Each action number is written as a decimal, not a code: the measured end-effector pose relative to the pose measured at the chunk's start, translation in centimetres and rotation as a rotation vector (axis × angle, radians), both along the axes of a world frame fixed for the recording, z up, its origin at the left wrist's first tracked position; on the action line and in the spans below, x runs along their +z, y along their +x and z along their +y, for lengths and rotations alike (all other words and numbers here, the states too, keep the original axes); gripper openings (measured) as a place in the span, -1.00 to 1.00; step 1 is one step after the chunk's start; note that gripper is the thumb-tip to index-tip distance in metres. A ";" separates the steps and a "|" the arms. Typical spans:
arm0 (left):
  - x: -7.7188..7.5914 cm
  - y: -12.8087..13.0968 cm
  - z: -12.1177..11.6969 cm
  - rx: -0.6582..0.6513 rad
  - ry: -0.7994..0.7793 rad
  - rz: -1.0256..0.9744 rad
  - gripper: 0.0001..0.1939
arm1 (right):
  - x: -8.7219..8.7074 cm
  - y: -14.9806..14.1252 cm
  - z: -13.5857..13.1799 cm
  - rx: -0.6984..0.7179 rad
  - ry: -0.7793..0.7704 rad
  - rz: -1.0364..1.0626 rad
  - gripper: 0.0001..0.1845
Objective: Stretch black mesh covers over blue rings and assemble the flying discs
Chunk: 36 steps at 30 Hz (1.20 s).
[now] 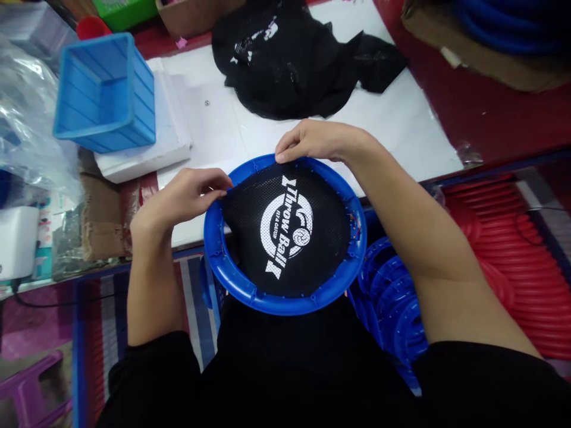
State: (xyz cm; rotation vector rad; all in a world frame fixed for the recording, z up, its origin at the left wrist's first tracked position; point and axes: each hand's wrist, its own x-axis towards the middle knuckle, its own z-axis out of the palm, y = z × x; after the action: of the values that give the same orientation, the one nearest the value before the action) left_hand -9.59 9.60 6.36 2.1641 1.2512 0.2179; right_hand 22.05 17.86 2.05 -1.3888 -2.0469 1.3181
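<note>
A blue plastic ring (285,304) rests at the table's near edge, against my front. Black mesh fabric (243,238) printed with white "Throw Ball" lettering spans most of its inside. At the ring's upper left, my left hand (190,193) pinches the mesh edge between thumb and fingers. My right hand (307,141) is closed at the top of the ring, thumb and fingertips on the mesh edge there. Along the right and bottom the mesh lies against small posts on the ring. On the left a gap shows between mesh and ring.
A pile of black mesh pieces (289,65) lies on the white board (196,125) beyond the ring. The blue bin (104,98) stands to the left. More blue rings (397,297) and stacked red rings (513,267) are below the table at right. A purple stool (33,392) stands lower left.
</note>
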 end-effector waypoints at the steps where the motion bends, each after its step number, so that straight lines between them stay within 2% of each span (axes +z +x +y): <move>1: 0.0 0.0 0.1 -0.010 0.001 0.010 -0.71 | 0.0 0.0 0.2 0.007 0.003 -0.027 -0.65; 8: 0.8 1.4 0.0 -0.114 0.071 0.174 -0.64 | 0.5 -0.4 1.4 0.121 -0.016 -0.111 -0.70; 16: -0.1 0.8 -0.8 -0.120 0.156 0.125 -0.64 | 1.0 -0.4 0.8 0.211 0.023 -0.060 -0.78; 24: -0.2 1.7 -1.6 -0.161 0.119 0.204 -0.44 | 1.0 0.7 -0.3 0.295 0.041 0.005 -0.66; 28: 0.0 1.8 -1.5 -0.132 0.085 0.177 -0.49 | 0.9 0.1 0.2 0.338 0.113 -0.108 -0.77; 33: 0.1 2.2 -2.6 -0.052 0.108 0.086 -0.59 | 1.4 -0.5 -0.2 0.281 0.145 -0.188 -0.88; 36: -0.3 3.3 -3.9 0.030 0.208 0.067 -0.67 | 1.7 -0.9 -1.6 0.272 0.329 -0.151 -0.85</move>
State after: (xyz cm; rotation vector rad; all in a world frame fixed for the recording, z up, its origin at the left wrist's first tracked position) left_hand -6.29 5.74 6.03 2.3474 1.3513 0.3021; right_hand 21.14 16.23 3.78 -1.1232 -2.4893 0.9323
